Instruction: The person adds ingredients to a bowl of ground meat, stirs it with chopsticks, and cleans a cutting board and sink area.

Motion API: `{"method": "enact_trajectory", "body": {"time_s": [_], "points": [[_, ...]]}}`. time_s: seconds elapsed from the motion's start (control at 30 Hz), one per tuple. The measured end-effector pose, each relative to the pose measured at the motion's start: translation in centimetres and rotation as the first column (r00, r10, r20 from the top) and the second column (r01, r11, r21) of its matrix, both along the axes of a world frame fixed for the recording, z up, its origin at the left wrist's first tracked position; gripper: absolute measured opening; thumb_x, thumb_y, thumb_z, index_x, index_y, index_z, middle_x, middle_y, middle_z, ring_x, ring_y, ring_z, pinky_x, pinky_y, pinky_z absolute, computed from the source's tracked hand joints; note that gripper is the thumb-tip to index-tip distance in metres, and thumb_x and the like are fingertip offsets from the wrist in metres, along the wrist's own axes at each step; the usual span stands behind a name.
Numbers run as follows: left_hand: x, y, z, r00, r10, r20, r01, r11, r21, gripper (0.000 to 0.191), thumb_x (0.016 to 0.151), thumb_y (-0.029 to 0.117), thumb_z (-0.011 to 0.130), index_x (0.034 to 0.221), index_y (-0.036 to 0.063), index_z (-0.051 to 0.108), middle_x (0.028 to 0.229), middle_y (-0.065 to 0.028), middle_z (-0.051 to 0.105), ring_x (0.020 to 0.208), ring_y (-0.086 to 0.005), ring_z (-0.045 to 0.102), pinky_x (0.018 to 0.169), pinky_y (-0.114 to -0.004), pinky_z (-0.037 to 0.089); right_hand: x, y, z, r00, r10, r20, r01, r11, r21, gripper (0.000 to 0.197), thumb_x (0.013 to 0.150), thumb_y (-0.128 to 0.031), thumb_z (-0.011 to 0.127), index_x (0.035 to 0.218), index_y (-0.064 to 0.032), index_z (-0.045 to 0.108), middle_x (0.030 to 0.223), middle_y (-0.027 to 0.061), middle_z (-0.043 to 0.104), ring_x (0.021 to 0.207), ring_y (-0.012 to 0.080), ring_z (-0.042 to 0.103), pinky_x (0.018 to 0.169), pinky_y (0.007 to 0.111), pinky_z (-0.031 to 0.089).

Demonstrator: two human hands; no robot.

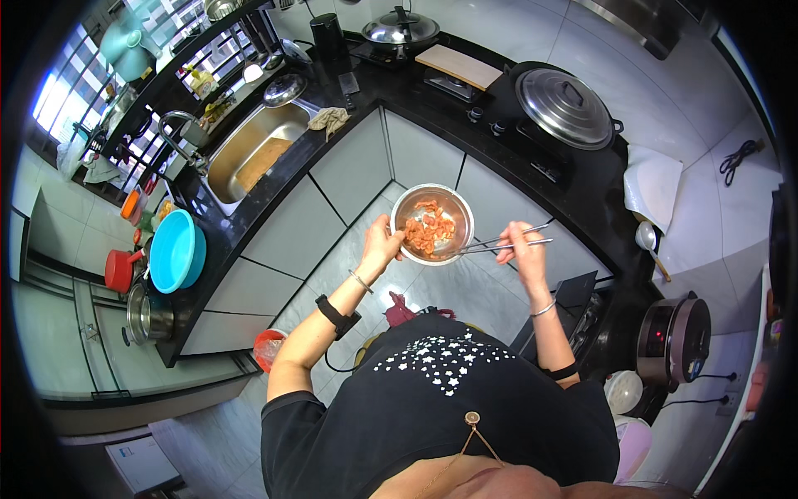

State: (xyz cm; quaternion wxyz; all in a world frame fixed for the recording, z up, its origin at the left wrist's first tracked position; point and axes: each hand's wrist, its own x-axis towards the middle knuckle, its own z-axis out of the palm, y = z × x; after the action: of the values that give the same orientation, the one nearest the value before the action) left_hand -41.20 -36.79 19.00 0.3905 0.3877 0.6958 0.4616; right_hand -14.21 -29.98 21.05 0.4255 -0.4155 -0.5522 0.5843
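My left hand (381, 240) grips the left rim of a round stainless steel bowl (462, 204), holding it up in front of me above the floor. Inside lie small orange-red pieces of food (430, 232), which look like cut raw meat. My right hand (522, 249) holds a pair of metal chopsticks (483, 245), spread slightly apart. Their tips reach into the lower right part of the bowl, by the food; whether they pinch a piece I cannot tell.
Ahead runs a black L-shaped countertop (399, 93). On it are a sink (280, 125) with a cutting board (265, 163), a lidded wok (564, 106) on the stove, and a blue basin (177, 251) at left. A rice cooker (670, 340) stands right. An open drawer (561, 305) juts out near my right arm.
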Motion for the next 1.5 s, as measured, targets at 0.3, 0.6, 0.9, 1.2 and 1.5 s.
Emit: {"method": "enact_trajectory", "body": {"time_s": [0.3,0.6,0.9,1.2,1.5], "points": [[0.9,-0.1,0.7,0.999,-0.042,0.008,0.042,0.999,-0.034,0.014,0.073,0.001,0.054,0.085,-0.004,0.049,0.055,-0.0076,0.054,0.041,-0.0149,0.055,0.034,-0.028,0.042,-3.6,-1.0,-1.4,0.991,-0.037,-0.13,0.056,0.987,0.149,0.026,0.092,-0.02,0.048,0.084,0.0027,0.056,0.072,0.0098,0.06,0.055,0.014,0.06,0.049,0.025,0.052],[0.4,0.0,0.0,1.0,-0.025,0.003,0.025,1.0,-0.009,0.014,0.072,0.0,0.052,0.085,-0.0036,0.049,0.055,-0.0071,0.054,0.039,-0.014,0.053,0.035,-0.027,0.04,-3.6,-2.1,-1.9,0.986,-0.084,-0.147,0.103,0.987,0.126,0.027,0.092,-0.02,0.049,0.083,0.0042,0.056,0.068,0.0099,0.059,0.052,0.0138,0.059,0.047,0.024,0.05],[0.6,-0.2,0.4,0.998,-0.061,0.021,0.061,0.998,0.005,0.015,0.072,0.001,0.052,0.084,-0.0062,0.048,0.059,-0.0101,0.054,0.042,-0.0173,0.057,0.035,-0.029,0.043,-3.5,0.0,-2.1,0.994,-0.093,-0.056,0.102,0.974,0.203,0.025,0.092,-0.02,0.047,0.086,0.0032,0.056,0.071,0.0095,0.06,0.055,0.0133,0.059,0.049,0.025,0.049],[0.5,-0.1,-0.5,0.998,-0.063,-0.002,0.063,0.998,0.014,0.015,0.072,0.001,0.051,0.086,-0.006,0.05,0.058,-0.0108,0.056,0.041,-0.0175,0.057,0.035,-0.029,0.044,-3.6,-0.7,-2.9,0.99,-0.012,-0.141,0.028,0.994,0.109,0.028,0.092,-0.024,0.048,0.084,0.0025,0.055,0.069,0.0091,0.06,0.053,0.0129,0.058,0.05,0.024,0.049],[0.0,0.0,0.1,0.999,-0.012,0.031,0.013,1.0,-0.014,0.013,0.071,0.001,0.057,0.081,-0.0028,0.049,0.053,-0.0075,0.053,0.039,-0.014,0.053,0.033,-0.028,0.04,-0.6,0.2,-1.0,0.987,-0.13,-0.091,0.145,0.972,0.185,0.027,0.09,-0.022,0.052,0.083,0.004,0.058,0.07,0.0097,0.06,0.051,0.012,0.057,0.046,0.023,0.047]]}}
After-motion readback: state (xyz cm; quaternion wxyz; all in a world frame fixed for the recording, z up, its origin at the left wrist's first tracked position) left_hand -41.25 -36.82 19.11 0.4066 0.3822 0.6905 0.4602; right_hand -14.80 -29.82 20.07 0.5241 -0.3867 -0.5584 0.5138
